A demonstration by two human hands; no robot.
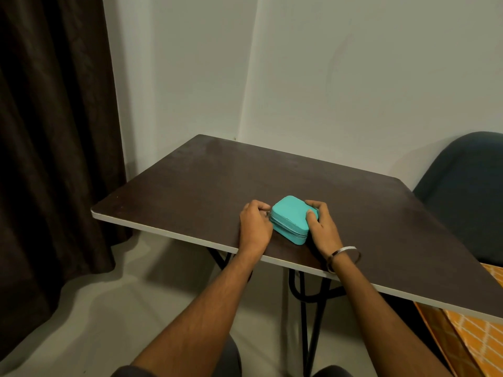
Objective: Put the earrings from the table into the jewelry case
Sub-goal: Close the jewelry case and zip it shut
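Small turquoise zippered jewelry case (292, 217) closed on dark worktop (204, 180). Right hand (322, 227) grips its 3 o'clock side; left hand (254, 227) pinches the zipper pull at 9 o'clock. Likely zipping step; no earrings visible. Next: steady pull around the corner.

Both forearms extended, left hand (254, 227) pinching, right hand (321, 227) curled, gripping

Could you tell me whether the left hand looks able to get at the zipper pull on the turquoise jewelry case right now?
Probably yes: the left hand sits against the closed turquoise zippered jewelry case, its fingers curled at the small metal zipper pull, with nothing between them.
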